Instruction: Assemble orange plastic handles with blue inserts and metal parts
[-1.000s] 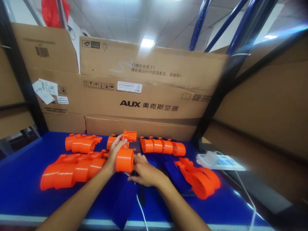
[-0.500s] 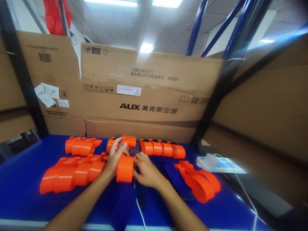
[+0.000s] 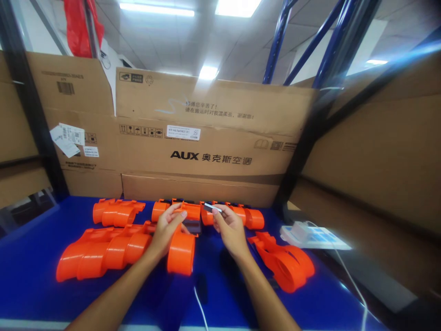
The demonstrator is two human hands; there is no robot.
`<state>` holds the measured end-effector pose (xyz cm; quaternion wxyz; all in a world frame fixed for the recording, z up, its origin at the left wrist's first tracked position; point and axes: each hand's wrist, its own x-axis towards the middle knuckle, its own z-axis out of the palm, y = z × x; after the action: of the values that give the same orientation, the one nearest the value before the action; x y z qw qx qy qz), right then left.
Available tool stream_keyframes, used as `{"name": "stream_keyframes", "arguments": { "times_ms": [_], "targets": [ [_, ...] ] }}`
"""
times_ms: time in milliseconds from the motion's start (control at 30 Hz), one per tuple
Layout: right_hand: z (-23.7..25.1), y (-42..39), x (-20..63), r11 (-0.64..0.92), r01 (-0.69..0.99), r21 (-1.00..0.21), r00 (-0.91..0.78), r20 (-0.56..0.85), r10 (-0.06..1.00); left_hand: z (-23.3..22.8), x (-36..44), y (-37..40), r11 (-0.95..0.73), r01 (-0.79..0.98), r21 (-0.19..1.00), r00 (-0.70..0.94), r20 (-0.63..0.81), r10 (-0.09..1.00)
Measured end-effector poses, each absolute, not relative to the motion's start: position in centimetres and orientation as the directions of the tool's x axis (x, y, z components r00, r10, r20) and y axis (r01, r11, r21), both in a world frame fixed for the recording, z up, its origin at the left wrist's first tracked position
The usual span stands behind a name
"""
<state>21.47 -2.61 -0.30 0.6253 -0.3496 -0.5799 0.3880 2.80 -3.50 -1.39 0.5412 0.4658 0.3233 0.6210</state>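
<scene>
the left hand [image 3: 168,225] was curled round the middle of an orange part [image 3: 181,253], thumb and fingers pressed in with little gap left between them. the part's wide ring hung toward the near side, and its narrower clip-like end [image 3: 191,211] pointed to the far side, so its long axis ran roughly near to far; the hand hid the stretch between the two.

the right hand [image 3: 229,225] pinched a small dark piece [image 3: 212,208] with pale teeth between thumb and fingertips, its other fingers bent behind. that piece lay just to the right of the clip-like end, at about the same height in the view, its long axis running left to right and its left tip slightly the farther. the two looked close but apart; i could not tell their difference in depth. of the hands, the left was nearer to the clip-like end, practically at it.

a dark block [image 3: 192,226] sat between the hands on the blue table [image 3: 27,262]. orange rows stood left [image 3: 103,253] and far right [image 3: 255,219], with a white power strip [image 3: 319,236] farther right.
</scene>
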Motion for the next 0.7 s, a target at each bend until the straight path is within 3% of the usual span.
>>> {"name": "stream_keyframes", "arguments": {
  "times_ms": [433,700],
  "targets": [
    [-0.06,-3.08,21.63,0.422,-0.079,-0.903,-0.083,0.427,0.9,-0.99,2.71,-4.22,-0.216,-0.311,0.926,0.048,0.242,0.969],
    [-0.39,-2.8,21.46,0.413,-0.097,-0.906,-0.082,0.42,0.904,-0.89,2.25,-3.56,-0.182,-0.373,0.91,0.134,0.247,0.96]
  ]
}}
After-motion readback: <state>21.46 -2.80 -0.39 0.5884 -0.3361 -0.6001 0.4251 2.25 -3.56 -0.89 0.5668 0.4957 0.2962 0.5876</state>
